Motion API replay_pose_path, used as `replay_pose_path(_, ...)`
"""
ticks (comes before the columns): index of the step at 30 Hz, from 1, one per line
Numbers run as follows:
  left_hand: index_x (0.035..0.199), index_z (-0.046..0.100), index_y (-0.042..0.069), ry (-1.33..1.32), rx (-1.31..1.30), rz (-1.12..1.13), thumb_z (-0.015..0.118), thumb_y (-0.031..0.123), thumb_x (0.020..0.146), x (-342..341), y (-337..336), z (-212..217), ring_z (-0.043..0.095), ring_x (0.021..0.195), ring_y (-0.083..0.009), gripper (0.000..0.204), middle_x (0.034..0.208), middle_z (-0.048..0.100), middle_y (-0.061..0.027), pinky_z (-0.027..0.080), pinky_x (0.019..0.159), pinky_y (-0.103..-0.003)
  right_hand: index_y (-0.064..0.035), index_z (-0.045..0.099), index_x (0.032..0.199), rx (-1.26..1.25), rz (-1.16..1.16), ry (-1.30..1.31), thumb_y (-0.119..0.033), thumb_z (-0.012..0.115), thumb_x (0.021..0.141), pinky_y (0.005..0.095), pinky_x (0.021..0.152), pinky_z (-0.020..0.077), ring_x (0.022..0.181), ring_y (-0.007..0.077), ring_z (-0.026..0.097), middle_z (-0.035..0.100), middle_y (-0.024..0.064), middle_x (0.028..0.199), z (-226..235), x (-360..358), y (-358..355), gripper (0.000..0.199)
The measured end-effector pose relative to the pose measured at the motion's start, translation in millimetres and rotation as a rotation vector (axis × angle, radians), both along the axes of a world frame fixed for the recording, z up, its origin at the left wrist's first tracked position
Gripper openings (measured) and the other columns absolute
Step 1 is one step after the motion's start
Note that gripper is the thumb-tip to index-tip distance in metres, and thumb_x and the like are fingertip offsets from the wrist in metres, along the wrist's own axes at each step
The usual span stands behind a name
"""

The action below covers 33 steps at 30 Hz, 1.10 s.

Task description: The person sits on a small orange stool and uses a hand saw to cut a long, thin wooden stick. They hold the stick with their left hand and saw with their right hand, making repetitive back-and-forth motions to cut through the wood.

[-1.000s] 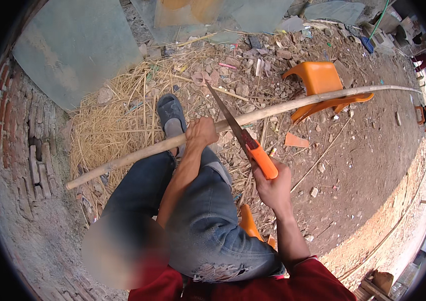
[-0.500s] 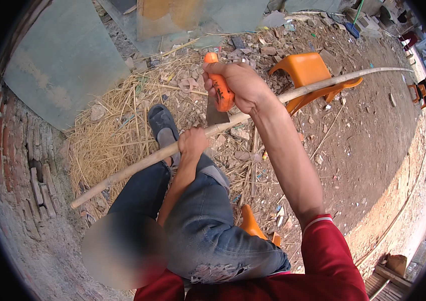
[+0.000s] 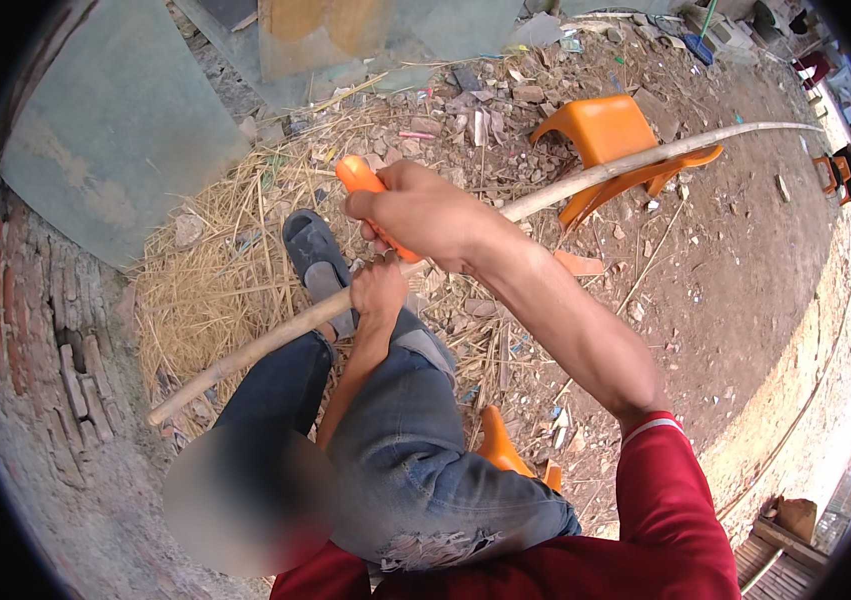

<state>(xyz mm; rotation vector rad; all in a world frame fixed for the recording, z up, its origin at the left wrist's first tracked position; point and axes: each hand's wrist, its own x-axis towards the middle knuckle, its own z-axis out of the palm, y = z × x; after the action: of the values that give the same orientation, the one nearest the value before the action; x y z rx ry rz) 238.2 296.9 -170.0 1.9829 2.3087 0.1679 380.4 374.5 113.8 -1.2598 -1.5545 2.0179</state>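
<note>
A long pale wooden pole (image 3: 265, 340) runs from lower left to upper right across my knee. My left hand (image 3: 378, 292) grips the pole above my jeans-clad leg. My right hand (image 3: 423, 210) is closed around the orange handle (image 3: 355, 174) of a knife, held just above the left hand and the pole. The blade is hidden behind my hands. My foot in a grey sandal (image 3: 317, 265) rests on straw under the pole.
An overturned orange plastic chair (image 3: 610, 135) lies under the pole's far part. Straw (image 3: 205, 280) and rubble cover the dirt. A brick wall (image 3: 25, 330) curves along the left; a grey slab (image 3: 115, 130) leans at upper left. I sit on an orange seat (image 3: 500, 450).
My right hand with the knife rose from below the pole, swung up over it, and now comes down toward my left hand. The pole and left hand stayed nearly still.
</note>
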Motion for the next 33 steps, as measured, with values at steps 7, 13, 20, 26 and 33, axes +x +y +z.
replay_pose_path(7,0.093,0.071,0.011,0.041,-0.006,-0.082,0.07,0.021,0.088,28,10,-4,0.078,0.081,-0.0309,0.011,0.087,0.078,-0.0116,0.062,0.073,-0.043,0.0063,0.066,0.109,0.234,-0.358,-0.251,-0.011,0.069,0.087,0.034,0.068,0.0525,0.071,0.0192,0.065,0.065,0.0128,0.079,-88,134,-205,0.028)
replay_pose_path(13,0.101,0.076,0.006,-0.036,-0.19,-0.036,0.075,0.02,0.083,11,12,20,0.078,0.091,-0.0354,0.023,0.096,0.078,-0.0176,0.062,0.083,-0.044,0.0005,0.07,0.088,0.275,-0.62,-0.257,-0.014,0.077,0.092,0.0277,0.058,0.0473,0.062,0.007,0.056,0.063,0.0005,0.069,-70,170,-258,0.017)
replay_pose_path(20,0.108,0.08,0.003,-0.123,-0.401,-0.069,0.079,0.023,0.078,13,35,71,0.075,0.105,-0.0379,0.036,0.105,0.077,-0.0232,0.058,0.096,-0.045,-0.0025,0.069,0.084,0.311,-0.58,-0.321,-0.015,0.076,0.093,0.0294,0.051,0.0474,0.052,0.0085,0.056,0.061,0.0027,0.06,-92,171,-284,0.017)
replay_pose_path(26,0.105,0.081,0.002,-0.143,-0.465,-0.039,0.078,0.022,0.077,9,41,70,0.074,0.106,-0.0383,0.034,0.108,0.076,-0.0245,0.058,0.097,-0.045,-0.0029,0.063,0.079,0.306,-0.523,-0.297,-0.011,0.075,0.092,0.0288,0.051,0.0455,0.052,0.0088,0.055,0.056,0.0006,0.06,-67,161,-308,0.019)
replay_pose_path(33,0.105,0.081,0.005,-0.156,-0.474,-0.045,0.078,0.021,0.077,7,39,70,0.074,0.107,-0.0376,0.033,0.109,0.077,-0.0222,0.058,0.098,-0.044,-0.0036,0.066,0.083,0.411,-0.467,-0.322,-0.011,0.075,0.085,0.0321,0.053,0.0525,0.051,0.0173,0.064,0.063,0.0058,0.063,-56,176,-323,0.012)
